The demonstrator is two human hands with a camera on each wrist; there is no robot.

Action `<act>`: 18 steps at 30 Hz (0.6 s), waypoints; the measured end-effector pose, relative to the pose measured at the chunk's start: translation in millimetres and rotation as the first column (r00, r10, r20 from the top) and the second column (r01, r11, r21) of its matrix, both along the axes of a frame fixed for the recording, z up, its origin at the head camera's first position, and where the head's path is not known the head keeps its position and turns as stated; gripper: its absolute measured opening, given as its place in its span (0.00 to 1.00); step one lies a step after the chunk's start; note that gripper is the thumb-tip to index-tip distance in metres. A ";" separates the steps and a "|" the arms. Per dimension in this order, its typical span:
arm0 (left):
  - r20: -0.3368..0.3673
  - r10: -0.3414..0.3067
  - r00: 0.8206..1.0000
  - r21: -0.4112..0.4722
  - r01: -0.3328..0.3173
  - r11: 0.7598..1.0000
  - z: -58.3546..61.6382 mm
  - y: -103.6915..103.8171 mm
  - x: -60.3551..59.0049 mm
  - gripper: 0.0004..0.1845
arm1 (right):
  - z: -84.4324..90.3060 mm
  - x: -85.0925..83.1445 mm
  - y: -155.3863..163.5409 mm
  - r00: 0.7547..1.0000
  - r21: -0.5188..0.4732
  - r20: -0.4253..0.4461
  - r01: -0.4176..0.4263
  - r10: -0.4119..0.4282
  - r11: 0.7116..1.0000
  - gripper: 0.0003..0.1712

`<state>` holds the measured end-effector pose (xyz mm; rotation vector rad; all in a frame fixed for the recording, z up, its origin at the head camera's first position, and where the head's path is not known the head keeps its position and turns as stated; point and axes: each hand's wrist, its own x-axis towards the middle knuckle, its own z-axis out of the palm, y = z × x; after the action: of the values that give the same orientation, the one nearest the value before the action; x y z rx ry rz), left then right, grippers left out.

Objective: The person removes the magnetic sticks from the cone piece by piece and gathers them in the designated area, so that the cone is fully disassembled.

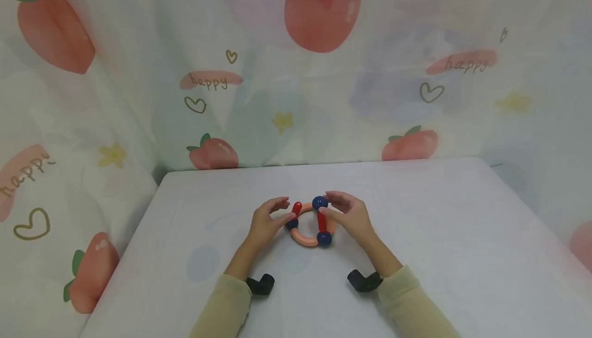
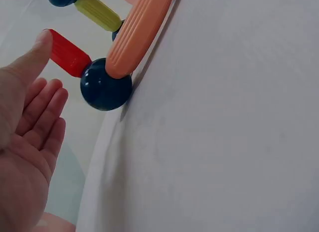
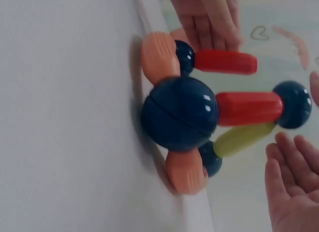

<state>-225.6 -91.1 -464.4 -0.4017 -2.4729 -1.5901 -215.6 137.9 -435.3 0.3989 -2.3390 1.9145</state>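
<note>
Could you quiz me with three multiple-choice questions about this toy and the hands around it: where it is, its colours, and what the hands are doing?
1. Where does the toy stand?
A. on the white table
B. on the floor
C. on a shelf

2. What colour are the toy's balls?
A. white
B. dark blue
C. pink

3. How are the left hand and right hand placed?
A. clenched in fists
B. under the table
C. open, fingers relaxed, either side of the toy

Answers: 1 A, its curved peach rods lie on the tabletop; 2 B, every ball is dark blue; 3 C, both wrist views show loose, straight fingers.
</note>
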 end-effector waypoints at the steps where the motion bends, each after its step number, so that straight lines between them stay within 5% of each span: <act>1: -0.011 0.014 1.000 0.023 -0.014 1.000 0.4 -0.6 1.9 0.25 | -0.5 -1.7 2.4 1.000 -0.011 0.008 -0.015 0.015 1.000 0.30; 8: -0.052 0.071 0.996 0.062 -0.068 0.996 0.3 8.9 22.0 0.21 | -4.7 -15.3 15.6 0.993 -0.047 0.051 -0.109 0.111 0.993 0.29; 15: 0.043 -0.084 0.996 0.123 0.078 0.989 -2.9 30.8 36.4 0.22 | -6.4 -26.3 17.4 0.983 -0.078 0.002 -0.180 0.181 0.980 0.26; 18: 0.080 -0.094 0.992 0.133 0.083 0.988 -4.8 40.0 38.5 0.23 | -9.3 -31.3 19.1 0.971 -0.107 0.002 -0.238 0.240 0.965 0.24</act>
<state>-187.1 -51.2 -469.1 -0.4376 -2.4273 -1.8281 -247.0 157.0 -444.7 0.6867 -2.2751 2.1406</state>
